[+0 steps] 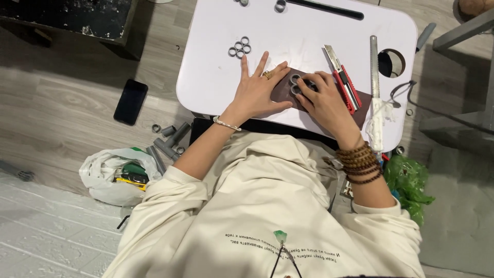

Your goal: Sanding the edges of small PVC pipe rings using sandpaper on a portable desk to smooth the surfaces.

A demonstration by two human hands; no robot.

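I press small grey rings (295, 84), stuck together in a bunch, flat on a dark brown sheet (282, 88) lying on the white surface (216, 62).

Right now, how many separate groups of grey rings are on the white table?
3, maybe more. A glued ring cluster lies left of centre; loose rings sit at the far edge; another cluster rests on the brown sheet under the right hand, partly hidden.
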